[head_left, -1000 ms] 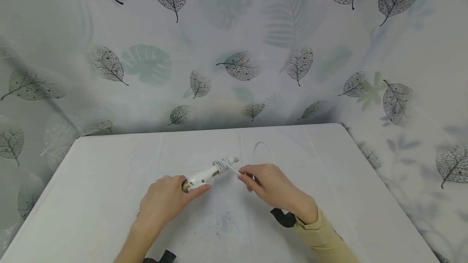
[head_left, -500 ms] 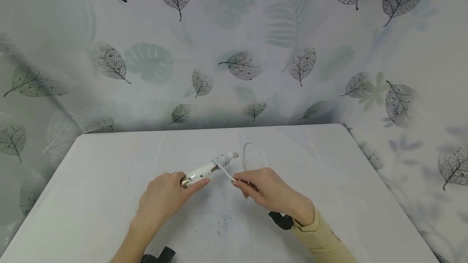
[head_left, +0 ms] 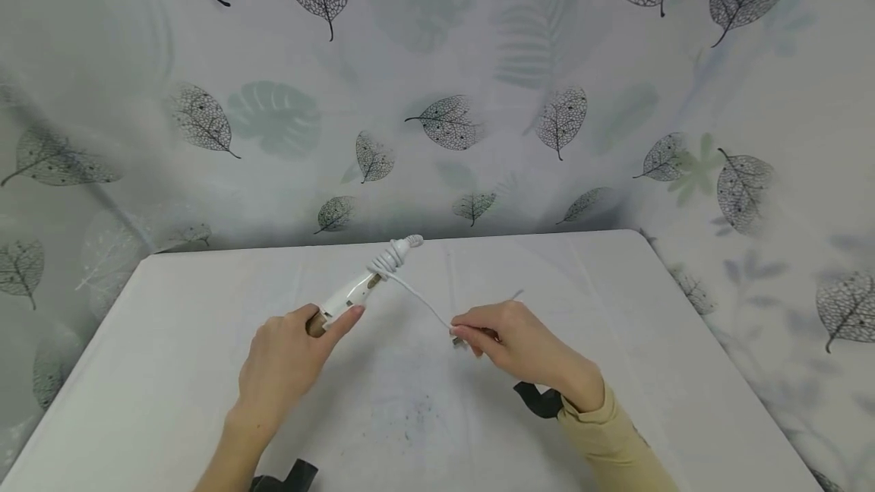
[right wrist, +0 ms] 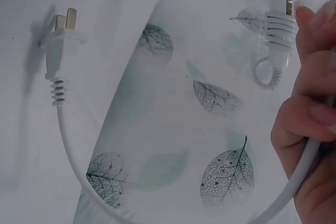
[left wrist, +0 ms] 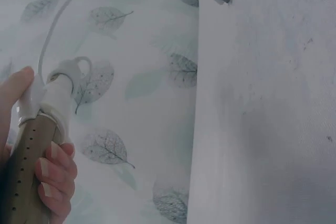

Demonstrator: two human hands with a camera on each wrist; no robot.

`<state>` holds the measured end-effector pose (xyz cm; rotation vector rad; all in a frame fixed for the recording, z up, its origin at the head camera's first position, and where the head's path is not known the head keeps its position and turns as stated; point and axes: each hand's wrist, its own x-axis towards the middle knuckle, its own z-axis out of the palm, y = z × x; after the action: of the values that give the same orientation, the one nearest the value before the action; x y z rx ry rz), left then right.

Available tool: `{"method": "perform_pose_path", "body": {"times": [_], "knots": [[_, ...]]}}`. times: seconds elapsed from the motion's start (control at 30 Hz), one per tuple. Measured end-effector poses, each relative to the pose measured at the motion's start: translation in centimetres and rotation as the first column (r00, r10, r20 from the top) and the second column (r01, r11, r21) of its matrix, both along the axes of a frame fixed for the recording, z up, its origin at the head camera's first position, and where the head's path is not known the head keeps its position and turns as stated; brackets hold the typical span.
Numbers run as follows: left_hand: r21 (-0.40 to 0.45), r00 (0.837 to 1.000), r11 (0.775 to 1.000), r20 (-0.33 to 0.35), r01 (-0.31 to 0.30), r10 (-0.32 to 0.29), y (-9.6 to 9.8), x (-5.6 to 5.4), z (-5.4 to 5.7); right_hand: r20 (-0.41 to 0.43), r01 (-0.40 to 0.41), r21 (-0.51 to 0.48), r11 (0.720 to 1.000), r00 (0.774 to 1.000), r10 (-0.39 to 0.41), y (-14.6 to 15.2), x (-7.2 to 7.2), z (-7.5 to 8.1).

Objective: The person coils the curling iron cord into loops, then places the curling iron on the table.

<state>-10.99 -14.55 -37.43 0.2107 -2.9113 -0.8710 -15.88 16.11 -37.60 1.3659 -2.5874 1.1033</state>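
My left hand grips a white-and-gold hair iron round its gold end, which has a row of small holes in the left wrist view. The iron is held tilted above the table, its white handle pointing up and away. A white cord is wound in several turns round the handle end. From there it runs taut to my right hand, which pinches it between thumb and fingers. In the right wrist view, the cord's two-pin plug hangs free on a curved length of cord.
Under both hands lies a white table with faint dark specks near its middle. A leaf-patterned curtain stands behind it and along both sides. Black straps sit at the wrists.
The iron and my left hand have shifted left, and the handle end has risen. My right hand has moved slightly right, so the cord between them is longer and straighter. The loop behind has shrunk.
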Motion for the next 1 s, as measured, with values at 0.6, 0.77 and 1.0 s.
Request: {"method": "perform_pose_path", "body": {"times": [0.6,0.77,1.0], "knots": [[0.058,0.960,0.982,-0.227,0.179,-0.162,1.0,0.3,-0.9,0.156,-0.082,0.084,0.993,0.985,0.069,0.2,-1.3,-1.6],[0.050,0.942,0.967,-0.243,0.251,-0.232,1.4,0.3,-1.1,0.100,-0.023,0.121,0.992,0.995,0.011,-0.4,-1.5,-2.4],[0.036,0.912,0.935,-0.233,0.354,-0.337,2.0,0.5,-1.4,-0.018,0.096,0.153,0.984,0.995,-0.095,-1.2,-1.7,-3.7]]}}
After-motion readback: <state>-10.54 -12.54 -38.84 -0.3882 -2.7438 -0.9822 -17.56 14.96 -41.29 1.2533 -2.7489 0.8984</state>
